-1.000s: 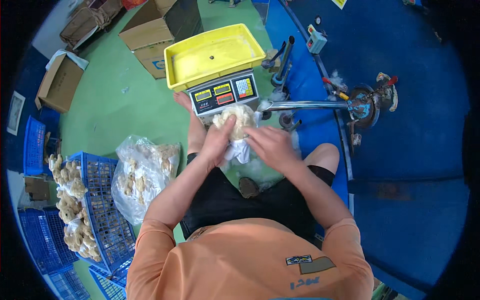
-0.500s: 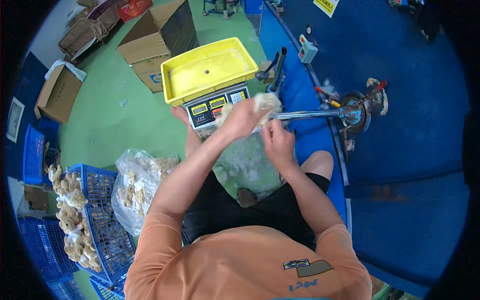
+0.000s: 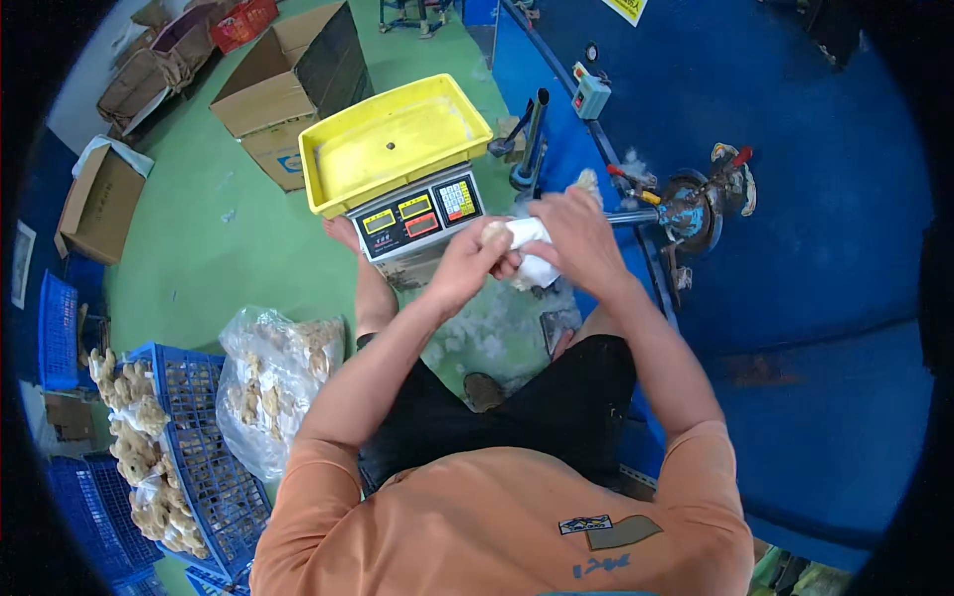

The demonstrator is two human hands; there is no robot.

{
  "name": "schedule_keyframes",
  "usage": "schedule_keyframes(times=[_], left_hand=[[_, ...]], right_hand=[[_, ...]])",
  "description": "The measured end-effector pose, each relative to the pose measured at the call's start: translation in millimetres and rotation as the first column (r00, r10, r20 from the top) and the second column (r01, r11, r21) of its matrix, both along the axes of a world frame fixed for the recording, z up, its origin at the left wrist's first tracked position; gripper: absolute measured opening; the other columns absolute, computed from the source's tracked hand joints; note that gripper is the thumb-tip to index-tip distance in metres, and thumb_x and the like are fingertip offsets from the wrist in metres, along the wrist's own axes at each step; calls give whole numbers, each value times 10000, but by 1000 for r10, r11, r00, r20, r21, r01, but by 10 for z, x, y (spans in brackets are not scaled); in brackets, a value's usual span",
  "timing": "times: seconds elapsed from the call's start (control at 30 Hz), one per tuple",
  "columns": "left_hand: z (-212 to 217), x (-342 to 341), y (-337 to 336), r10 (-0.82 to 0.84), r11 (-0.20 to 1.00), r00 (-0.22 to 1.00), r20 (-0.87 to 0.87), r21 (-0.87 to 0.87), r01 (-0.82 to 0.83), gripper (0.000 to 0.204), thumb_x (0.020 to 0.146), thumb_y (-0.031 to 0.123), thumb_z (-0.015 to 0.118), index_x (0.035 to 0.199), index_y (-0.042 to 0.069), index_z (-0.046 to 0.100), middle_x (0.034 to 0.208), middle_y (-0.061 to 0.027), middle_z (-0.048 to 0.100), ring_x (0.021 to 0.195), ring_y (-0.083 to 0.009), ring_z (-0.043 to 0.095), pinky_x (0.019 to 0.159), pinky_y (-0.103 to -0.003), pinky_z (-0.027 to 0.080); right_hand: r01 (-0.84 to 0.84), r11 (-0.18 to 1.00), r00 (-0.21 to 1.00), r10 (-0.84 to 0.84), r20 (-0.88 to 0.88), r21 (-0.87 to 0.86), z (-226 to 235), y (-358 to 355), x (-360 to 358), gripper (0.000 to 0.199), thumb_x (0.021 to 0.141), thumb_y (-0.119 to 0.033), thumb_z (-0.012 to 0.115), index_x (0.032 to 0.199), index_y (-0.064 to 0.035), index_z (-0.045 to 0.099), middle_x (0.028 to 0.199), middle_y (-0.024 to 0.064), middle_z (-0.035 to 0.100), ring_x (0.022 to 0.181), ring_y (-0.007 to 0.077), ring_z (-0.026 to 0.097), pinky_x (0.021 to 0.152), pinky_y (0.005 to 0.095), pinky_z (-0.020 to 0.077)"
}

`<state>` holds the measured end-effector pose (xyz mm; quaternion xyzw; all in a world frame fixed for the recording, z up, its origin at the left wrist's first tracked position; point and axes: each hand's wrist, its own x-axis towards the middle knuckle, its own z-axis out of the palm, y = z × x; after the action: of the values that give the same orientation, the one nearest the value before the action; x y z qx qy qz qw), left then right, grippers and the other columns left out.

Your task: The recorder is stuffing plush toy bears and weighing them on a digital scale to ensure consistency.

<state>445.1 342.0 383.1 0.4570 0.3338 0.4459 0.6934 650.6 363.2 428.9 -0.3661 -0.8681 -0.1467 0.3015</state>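
Plastic bag, clear with a bunched white neck, is being gripped by both hands at chest height, just in front of the scale. Left hand and right hand are closing tightly around the neck, hiding most of it. Pale contents are hanging blurred below. A yellow tray is sitting on the scale.
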Motion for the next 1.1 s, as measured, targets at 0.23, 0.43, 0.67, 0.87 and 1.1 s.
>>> schedule_keyframes(times=[0.23, 0.43, 0.67, 0.87, 1.1], left_hand=[[182, -61, -5, 89, 985, 994, 64, -154, -78, 239, 1020, 215, 531, 1088, -7, 586, 747, -80, 629, 613, -80, 543, 576, -197, 449], [79, -420, -7, 155, 953, 985, 81, -273, -128, 240, 1026, 206, 508, 1086, -12, 587, 775, -86, 638, 643, -86, 555, 604, -199, 455], [0, -442, 48, 320, 925, 943, -91, 247, -290, 324, 1035, 249, 479, 1201, -4, 593, 1040, -86, 667, 905, -134, 594, 818, -241, 471], [-102, -83, 149, 98, 991, 995, -6, 95, -97, 319, 1033, 244, 487, 1217, 16, 613, 1104, -35, 643, 967, -147, 560, 876, -260, 450], [-420, 49, -168, 416, 906, 901, 122, 28, -422, 190, 992, 147, 556, 1126, 23, 609, 1041, -21, 627, 902, -141, 556, 826, -249, 458]], right_hand=[[2, 979, 980, 38, 195, -202, -55, 145, -36, 351, 792, -399, 725, 841, -84, 578, 802, 84, 636, 741, 264, 594, 852, 362, 449], [45, 968, 979, 5, 202, -246, -73, 56, -415, 382, 830, -442, 683, 834, -75, 576, 766, 91, 639, 717, 275, 601, 845, 370, 455], [441, 783, 894, -428, 134, -439, -18, 112, -420, 298, 937, -358, 576, 921, -70, 651, 707, 140, 664, 656, 303, 621, 653, 433, 500], [444, 874, 891, -454, -7, -197, -90, 229, 404, 166, 878, -220, 619, 950, -71, 628, 938, 120, 647, 819, 315, 588, 752, 459, 469], [-107, 978, 980, 73, -188, -178, -145, -77, -114, 347, 815, -206, 695, 1121, -61, 624, 1082, 91, 655, 982, 280, 592, 914, 406, 448]])
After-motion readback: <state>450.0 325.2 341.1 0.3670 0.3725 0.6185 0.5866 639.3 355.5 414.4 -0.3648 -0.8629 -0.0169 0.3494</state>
